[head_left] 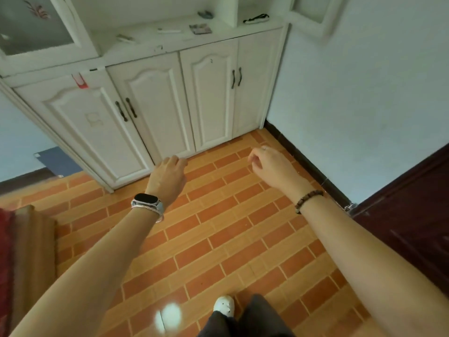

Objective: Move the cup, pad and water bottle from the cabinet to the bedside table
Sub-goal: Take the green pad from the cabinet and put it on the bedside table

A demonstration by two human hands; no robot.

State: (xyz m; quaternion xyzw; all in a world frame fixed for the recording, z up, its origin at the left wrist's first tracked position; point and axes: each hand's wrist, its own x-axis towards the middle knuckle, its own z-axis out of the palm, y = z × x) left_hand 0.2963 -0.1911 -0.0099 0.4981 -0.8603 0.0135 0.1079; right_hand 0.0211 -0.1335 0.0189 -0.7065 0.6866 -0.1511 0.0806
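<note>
Facing the cabinet, we hold both hands out over the floor. Our left hand is relaxed, empty; right hand loosely curled, also empty.

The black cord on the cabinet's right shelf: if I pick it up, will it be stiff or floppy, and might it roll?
Probably floppy: the black cord lies in a thin, loose loop on the shelf. Likely light, being so slender. Unlikely to roll, since it lies flat; its material is too blurred to tell.
</note>
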